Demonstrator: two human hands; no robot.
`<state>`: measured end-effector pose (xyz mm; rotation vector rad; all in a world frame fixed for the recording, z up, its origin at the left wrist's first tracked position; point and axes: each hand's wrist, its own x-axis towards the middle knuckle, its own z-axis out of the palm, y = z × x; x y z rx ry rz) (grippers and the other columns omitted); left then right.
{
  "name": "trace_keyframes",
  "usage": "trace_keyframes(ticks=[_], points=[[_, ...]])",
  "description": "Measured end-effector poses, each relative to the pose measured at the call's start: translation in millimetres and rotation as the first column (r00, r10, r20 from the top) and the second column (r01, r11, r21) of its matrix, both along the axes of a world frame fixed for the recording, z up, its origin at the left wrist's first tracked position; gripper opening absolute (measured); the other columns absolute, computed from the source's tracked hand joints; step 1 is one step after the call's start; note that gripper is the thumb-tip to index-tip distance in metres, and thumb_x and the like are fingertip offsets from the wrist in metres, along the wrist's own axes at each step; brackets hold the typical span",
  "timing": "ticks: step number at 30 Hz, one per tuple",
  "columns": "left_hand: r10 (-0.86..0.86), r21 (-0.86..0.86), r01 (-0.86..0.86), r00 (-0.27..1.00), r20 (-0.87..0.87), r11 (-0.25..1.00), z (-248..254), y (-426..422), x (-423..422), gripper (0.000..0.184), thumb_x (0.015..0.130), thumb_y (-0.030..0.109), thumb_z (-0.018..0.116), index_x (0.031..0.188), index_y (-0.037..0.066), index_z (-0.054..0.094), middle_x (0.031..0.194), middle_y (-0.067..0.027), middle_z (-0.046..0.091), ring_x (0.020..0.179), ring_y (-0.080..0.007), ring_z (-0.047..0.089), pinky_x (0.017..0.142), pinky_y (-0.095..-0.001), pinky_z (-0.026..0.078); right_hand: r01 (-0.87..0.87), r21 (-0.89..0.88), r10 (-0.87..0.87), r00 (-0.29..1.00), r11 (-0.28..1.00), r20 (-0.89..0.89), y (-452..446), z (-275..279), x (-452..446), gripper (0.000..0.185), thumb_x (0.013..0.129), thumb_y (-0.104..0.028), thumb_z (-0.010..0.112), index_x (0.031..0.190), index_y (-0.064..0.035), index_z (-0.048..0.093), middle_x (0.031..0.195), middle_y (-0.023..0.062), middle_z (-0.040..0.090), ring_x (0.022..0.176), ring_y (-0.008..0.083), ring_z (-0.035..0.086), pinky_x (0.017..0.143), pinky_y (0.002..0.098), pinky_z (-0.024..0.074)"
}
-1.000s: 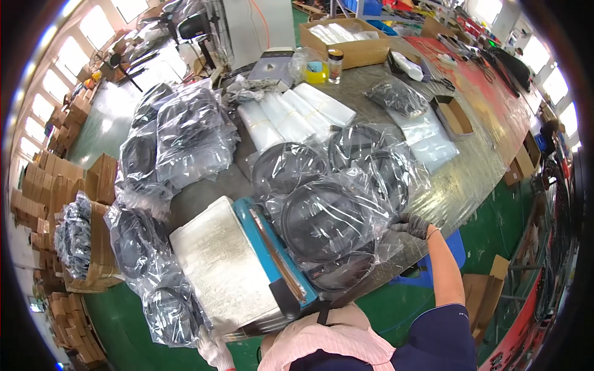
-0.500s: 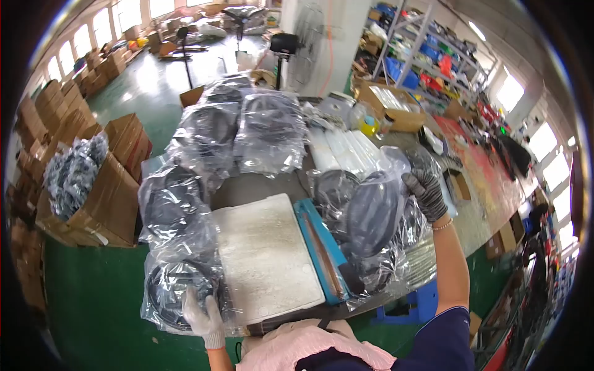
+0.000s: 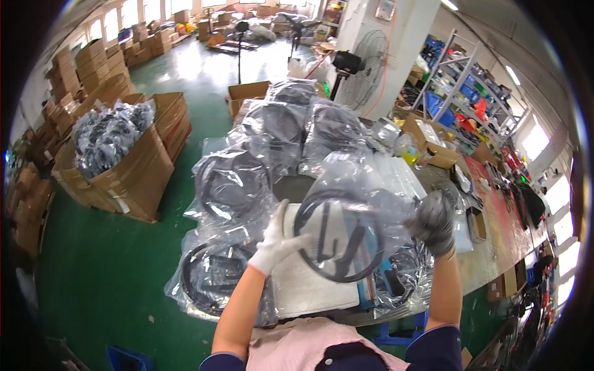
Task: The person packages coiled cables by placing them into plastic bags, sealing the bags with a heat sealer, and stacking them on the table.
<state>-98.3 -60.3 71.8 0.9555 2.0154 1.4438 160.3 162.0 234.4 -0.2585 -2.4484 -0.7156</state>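
Note:
A clear plastic bag [image 3: 396,213] with a black loop [image 3: 301,247] and straight black pieces inside is held above the white board [image 3: 318,298]. My right hand [image 3: 433,224], in a dark grey glove and blurred by motion, grips this bag at its right side. My left hand [image 3: 278,242], in a white glove, has its fingers spread at the bag's left edge; whether they press on it I cannot tell. Below the left hand lies another bagged black loop [image 3: 213,276]. Part of a blue strip [image 3: 366,290] shows beside the board, partly covered by the held bag.
Several bagged black loops [image 3: 232,182] lie along the table's left and far side. More bagged parts [image 3: 405,272] lie at the right. A carton of bagged items [image 3: 133,179] stands on the floor at left. A fan [image 3: 365,68] stands beyond the table.
My right hand has brought the bag leftward from the right-hand pile to over the board. My left hand has moved up and right from the near-left bag. The camera view has turned left.

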Motion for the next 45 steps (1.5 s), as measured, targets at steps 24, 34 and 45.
trace_keyframes(ticks=[24, 34, 45], points=[[-0.417, 0.222, 0.496, 0.85, -0.321, 0.839, 79.6, -85.1, -5.5, 0.024, 0.081, -0.007, 0.067, 0.104, 0.0, 0.072, 0.101, -0.0129, 0.075, 0.099, -0.0276, 0.071, 0.085, -0.0336, 0.055, 0.063, -0.472, 0.297, 0.702, 0.879, 0.647, -74.6, 9.7, 38.9, 0.025, 0.079, -0.041, 0.073, 0.101, -0.0283, 0.072, 0.093, -0.0042, 0.071, 0.089, 0.0188, 0.067, 0.082, 0.0384, 0.0462], [-0.309, 0.267, 0.352, 0.932, -0.19, 0.897, 87.4, -114.6, -32.1, 0.098, 0.061, 0.016, 0.093, 0.144, -0.003, 0.044, 0.144, -0.0202, 0.052, 0.134, -0.0306, 0.049, 0.112, -0.0412, 0.038, -0.146, -0.584, 0.503, 0.695, 0.799, 0.514, -83.1, 11.4, 40.0, 0.011, 0.077, -0.027, 0.071, 0.087, -0.0216, 0.071, 0.09, -0.0049, 0.072, 0.09, 0.0182, 0.07, 0.082, 0.0373, 0.0505], [-0.075, 0.39, -0.17, 0.839, 0.54, 0.905, 4.9, -82.9, 29.3, 0.027, 0.089, 0.007, 0.057, 0.107, -0.008, 0.069, 0.105, -0.0152, 0.073, 0.089, -0.0169, 0.068, 0.085, -0.0271, 0.053, -0.247, -0.728, 0.619, 0.727, 0.64, 0.297, -97.7, 1.2, 67.0, 0.02, 0.079, -0.025, 0.067, 0.098, -0.0227, 0.071, 0.095, -0.0059, 0.071, 0.091, 0.0156, 0.068, 0.082, 0.0355, 0.0521]])
